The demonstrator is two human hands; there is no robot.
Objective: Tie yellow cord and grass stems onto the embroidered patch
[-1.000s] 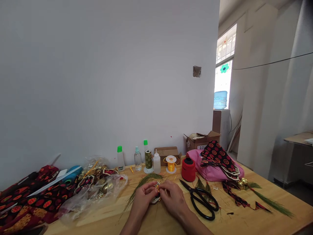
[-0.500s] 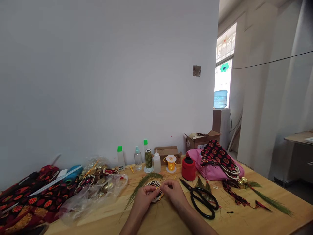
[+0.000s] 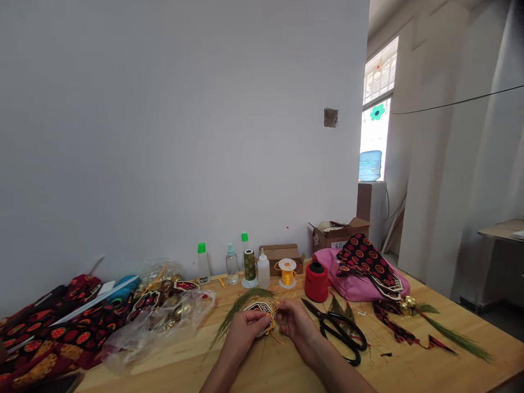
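Fingers and thumb of my left hand (image 3: pixel 247 329) pinch a yellow cord (image 3: pixel 270 321) at the edge of a dark ornament with a pale patterned outline (image 3: pixel 258 307). On the other side, my right hand (image 3: pixel 295 322) is closed at the fingertips on a strand of the same cord, which forms loops between the hands. The left hand partly covers the ornament. A green tassel (image 3: pixel 234 309) curves out behind and left of it on the wooden table. Black-handled scissors (image 3: pixel 343 333) lie just right of my right hand.
Bottles, a green thread spool (image 3: pixel 249 265), a yellow cord spool (image 3: pixel 287 274) and a red thread cone (image 3: pixel 316 283) line the back. Patterned fabric and a plastic bag (image 3: pixel 159 326) lie left. At right are a pink bag (image 3: pixel 347 286), a cardboard box (image 3: pixel 339 234) and another tassel (image 3: pixel 456 337).
My right hand has shifted slightly right and turned, drawing the cord outward. The yellow loops show more plainly now. My left hand stays nearly in place.
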